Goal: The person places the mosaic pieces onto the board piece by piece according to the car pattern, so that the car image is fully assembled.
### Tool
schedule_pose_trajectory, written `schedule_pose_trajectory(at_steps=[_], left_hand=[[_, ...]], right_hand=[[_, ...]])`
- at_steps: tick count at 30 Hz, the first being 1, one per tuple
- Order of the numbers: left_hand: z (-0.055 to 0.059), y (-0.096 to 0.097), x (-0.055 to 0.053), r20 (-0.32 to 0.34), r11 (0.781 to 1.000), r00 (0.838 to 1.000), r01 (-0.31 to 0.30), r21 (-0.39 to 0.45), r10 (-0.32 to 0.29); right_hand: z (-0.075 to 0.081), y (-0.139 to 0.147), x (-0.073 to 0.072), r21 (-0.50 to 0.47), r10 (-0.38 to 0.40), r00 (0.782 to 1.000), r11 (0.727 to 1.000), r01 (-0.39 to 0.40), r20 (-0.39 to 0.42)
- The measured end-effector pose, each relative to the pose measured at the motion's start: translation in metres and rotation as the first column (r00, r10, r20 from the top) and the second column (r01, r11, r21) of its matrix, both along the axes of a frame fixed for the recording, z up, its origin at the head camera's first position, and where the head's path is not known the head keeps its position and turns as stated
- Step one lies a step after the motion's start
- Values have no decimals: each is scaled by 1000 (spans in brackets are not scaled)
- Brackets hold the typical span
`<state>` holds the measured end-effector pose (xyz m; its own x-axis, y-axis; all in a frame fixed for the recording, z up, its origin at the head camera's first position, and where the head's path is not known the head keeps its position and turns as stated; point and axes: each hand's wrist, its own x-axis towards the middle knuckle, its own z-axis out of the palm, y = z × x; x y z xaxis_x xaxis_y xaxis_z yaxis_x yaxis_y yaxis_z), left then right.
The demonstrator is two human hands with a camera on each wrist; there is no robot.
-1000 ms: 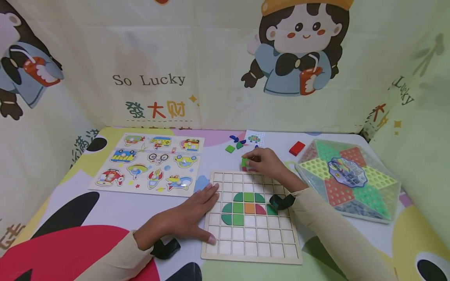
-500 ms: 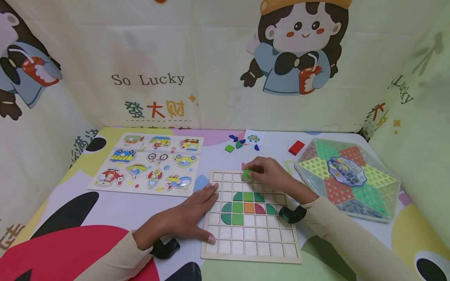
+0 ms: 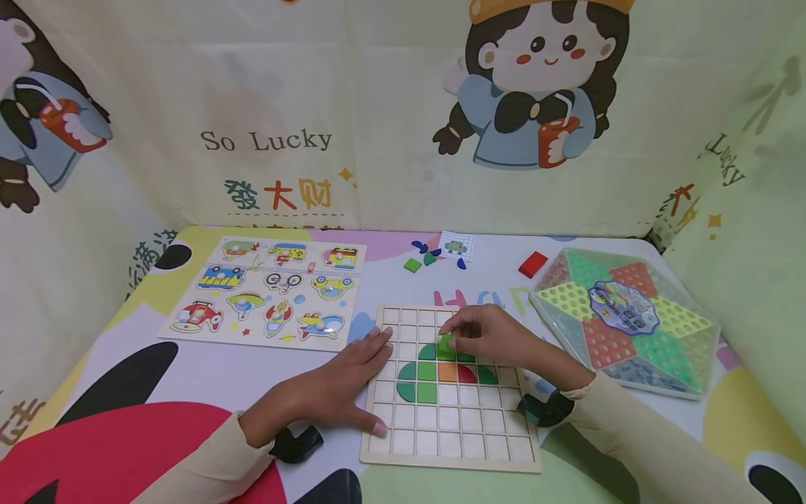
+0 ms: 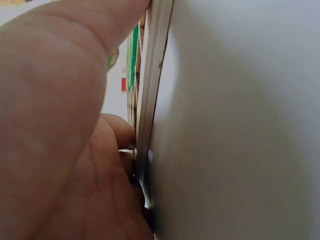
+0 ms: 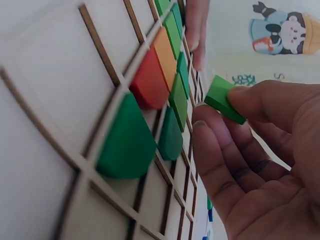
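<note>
- Vehicle puzzle [image 3: 306,288]: 10 o'clock from the grid board [image 3: 450,465].
- Left hand [image 3: 334,388]: fingers spread wide, touching the board's 9 o'clock edge.
- 2 loose green pieces [image 3: 412,265]: on the tabletop [image 3: 208,381], at 12 o'clock.
- Green tile [image 3: 444,345]: above the board, toward 12 o'clock.
- Right hand [image 3: 494,339]: pinching that tile.
- Hexagonal case [image 3: 623,308]: 2 o'clock.

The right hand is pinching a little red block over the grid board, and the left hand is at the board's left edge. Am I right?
Almost! The block pinched by the right hand over the grid board is green, not red; the right wrist view shows it.
</note>
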<state>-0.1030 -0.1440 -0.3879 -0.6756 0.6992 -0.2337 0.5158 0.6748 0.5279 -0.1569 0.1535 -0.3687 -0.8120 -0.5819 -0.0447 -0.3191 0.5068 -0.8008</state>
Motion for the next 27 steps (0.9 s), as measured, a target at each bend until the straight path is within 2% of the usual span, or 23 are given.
schedule_pose_trajectory(at_steps=[12, 22, 27], left_hand=[[1, 1, 0, 1, 1000, 1000, -5, -5, 5], [1, 1, 0, 3, 1000, 1000, -10, -7, 10], [1, 1, 0, 0, 1000, 1000, -9, -9, 9]], right_hand=[[1, -1, 22, -14, 138, 988, 990, -137, 70], [2, -2, 34, 1, 175, 980, 984, -176, 99], [1, -2, 38, 56, 188, 980, 980, -191, 61]])
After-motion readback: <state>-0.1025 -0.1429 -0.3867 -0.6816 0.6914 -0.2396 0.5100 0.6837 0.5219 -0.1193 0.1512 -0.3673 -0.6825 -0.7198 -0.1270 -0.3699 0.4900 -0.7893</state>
